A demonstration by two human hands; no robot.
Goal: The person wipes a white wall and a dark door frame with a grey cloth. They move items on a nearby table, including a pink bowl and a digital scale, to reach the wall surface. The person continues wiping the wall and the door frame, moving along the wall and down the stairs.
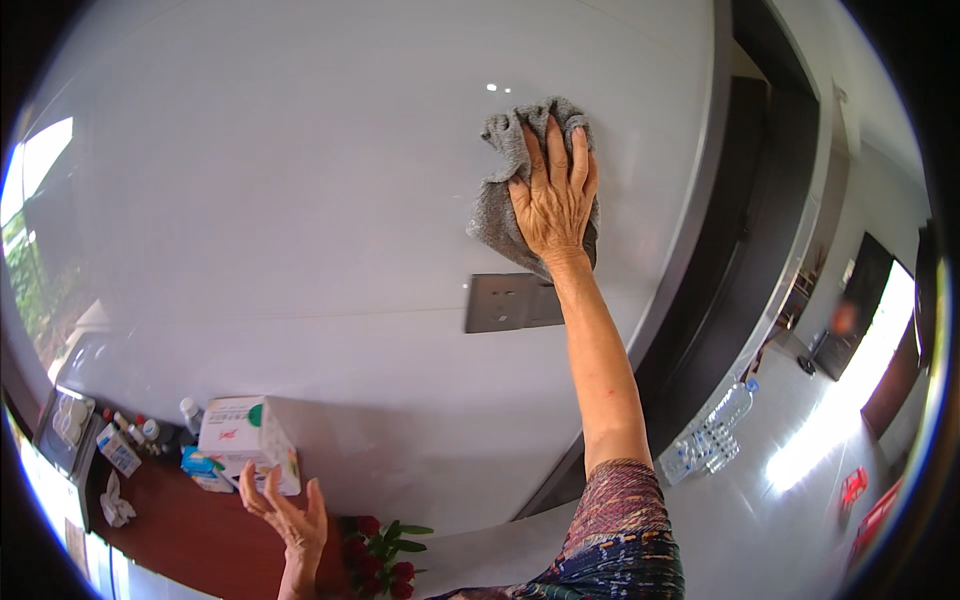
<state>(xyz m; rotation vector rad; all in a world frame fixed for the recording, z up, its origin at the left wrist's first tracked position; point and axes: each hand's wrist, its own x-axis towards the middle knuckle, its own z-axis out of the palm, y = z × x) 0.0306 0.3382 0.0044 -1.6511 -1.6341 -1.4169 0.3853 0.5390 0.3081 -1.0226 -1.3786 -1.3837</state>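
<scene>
My right hand (552, 200) lies spread over a bunched grey cloth (495, 212), pressing it against the glossy light-grey wall (300, 180). Folds of the cloth stick out above and to the left of the fingers. Just below it is a dark grey socket plate (495, 303), partly covered by my right forearm. Low on the left, my left hand (290, 515) is raised with its fingers apart and nothing in them. It is in front of a white carton (232, 428) and above a red-brown tabletop (190, 515).
Beside the carton stand a blue-and-white box (205, 468), small bottles and a crumpled tissue (117, 502). Red flowers with green leaves (375, 560) are right of my left hand. A dark door frame (700, 270) borders the wall. Clear plastic bottles (715, 430) are on the floor beyond.
</scene>
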